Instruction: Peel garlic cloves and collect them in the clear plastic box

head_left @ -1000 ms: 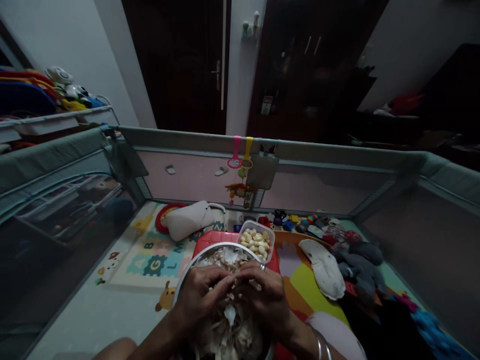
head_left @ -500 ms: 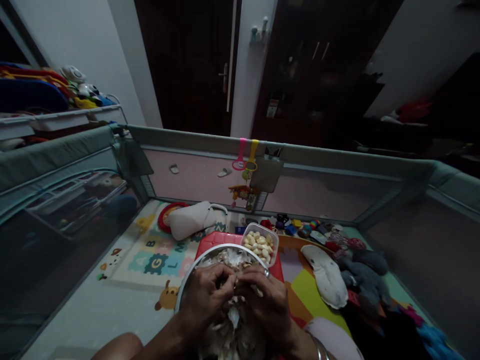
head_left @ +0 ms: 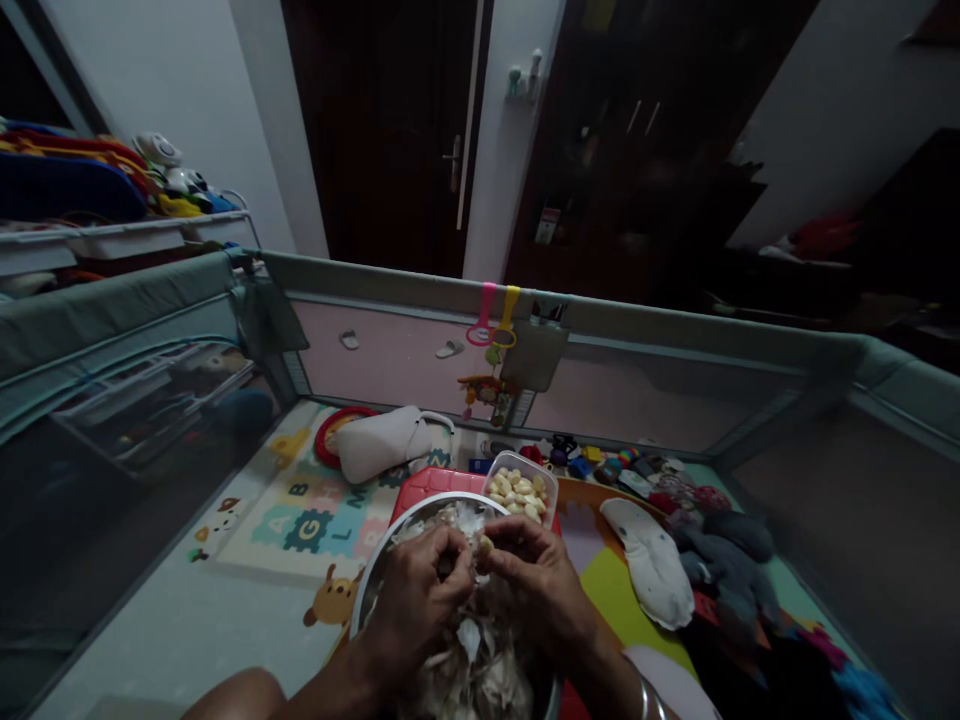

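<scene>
My left hand (head_left: pixel 421 598) and my right hand (head_left: pixel 538 578) are together over a large metal bowl (head_left: pixel 369 588) full of papery garlic skins. Both pinch a pale garlic clove (head_left: pixel 486 545) between their fingertips, fingers curled. Just beyond the bowl, a small clear plastic tub (head_left: pixel 521 489) holds several peeled cloves. Bowl and tub rest on a red tray (head_left: pixel 417 484). Bangles circle my right wrist.
A padded playpen wall (head_left: pixel 600 345) runs around me. On the alphabet play mat (head_left: pixel 315 515) lie a white pillow (head_left: pixel 382 442), a white cushion (head_left: pixel 651 562), grey soft toys (head_left: pixel 731 565) and small toys (head_left: pixel 600 460). A dark door (head_left: pixel 390 130) stands behind.
My hands have stayed over the bowl, working the clove; the fingertips have shifted and the pale clove now shows between them. The camera tilted slightly down.
</scene>
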Motion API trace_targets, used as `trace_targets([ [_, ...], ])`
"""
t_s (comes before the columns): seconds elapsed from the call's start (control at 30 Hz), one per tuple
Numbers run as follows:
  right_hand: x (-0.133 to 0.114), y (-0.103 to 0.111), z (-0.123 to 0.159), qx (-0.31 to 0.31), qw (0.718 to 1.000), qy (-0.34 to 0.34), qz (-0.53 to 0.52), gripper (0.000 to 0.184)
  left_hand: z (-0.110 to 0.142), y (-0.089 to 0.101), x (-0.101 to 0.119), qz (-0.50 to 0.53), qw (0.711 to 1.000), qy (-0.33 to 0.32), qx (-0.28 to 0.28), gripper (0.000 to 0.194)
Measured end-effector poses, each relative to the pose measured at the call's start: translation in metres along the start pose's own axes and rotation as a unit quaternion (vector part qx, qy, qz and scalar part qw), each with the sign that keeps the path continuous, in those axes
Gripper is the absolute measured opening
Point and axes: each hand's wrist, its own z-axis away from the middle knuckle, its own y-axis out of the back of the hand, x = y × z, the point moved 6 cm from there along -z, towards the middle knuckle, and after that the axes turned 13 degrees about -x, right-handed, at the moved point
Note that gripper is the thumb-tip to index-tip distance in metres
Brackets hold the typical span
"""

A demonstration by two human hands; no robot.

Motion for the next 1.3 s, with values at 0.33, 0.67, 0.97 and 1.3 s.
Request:
trace_targets([
  [0.33, -0.004, 0.007, -0.005, 0.021, 0.995, 0.0, -0.095, 0.024, 0.001, -0.009, -0.006, -0.05, 0.996, -0.036, -0.064, 0.02],
  [0.67, 0.0, 0.009, -0.004, 0.003, 1.0, 0.014, 0.021, 0.02, 0.003, 0.001, 0.002, -0.06, 0.993, -0.099, -0.021, 0.022],
  [0.97, -0.013, 0.003, -0.002, -0.03, 0.987, 0.073, 0.143, 0.01, 0.009, 0.001, 0.009, -0.075, 0.981, -0.18, 0.025, 0.021],
  [1.3, -0.019, -0.003, 0.006, -0.02, 0.96, 0.144, 0.239, 0.014, 0.008, 0.004, 0.006, -0.057, 0.986, -0.156, 0.013, 0.015],
])
